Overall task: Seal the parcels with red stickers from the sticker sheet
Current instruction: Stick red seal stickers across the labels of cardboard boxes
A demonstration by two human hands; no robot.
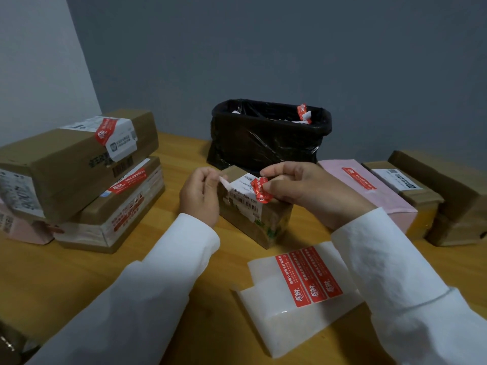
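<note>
1. At the far left of the wooden counter stands a stack of parcels: a long brown cardboard box lies across a lower printed carton, and each carries a red sticker with white writing over its white label. A pink parcel peeps out under the stack at the left edge.
2. The left hand, in a white sleeve, has its fingers curled, pinching a pale, pinkish strip at the upper left corner of the small parcel; whether that strip is backing paper or part of the label cannot be told.
3. The small brown parcel stands in the middle of the counter between both hands, with a white barcode label on its upper face and green print low on its near side.
4. A crumpled red sticker sits at the top of that parcel, wrinkled and shiny, touching the label.
5. The right hand pinches that sticker between thumb and curled fingers.
6. Behind the parcel is a bin lined with a black bag, with red and white scraps at its rim.
7. The sticker sheet, white and glossy, lies on the counter near the right sleeve; three red stickers remain on it side by side.
8. To the right lie a flat pink parcel bearing a red sticker, then two brown boxes, the nearer with a white label.
</note>
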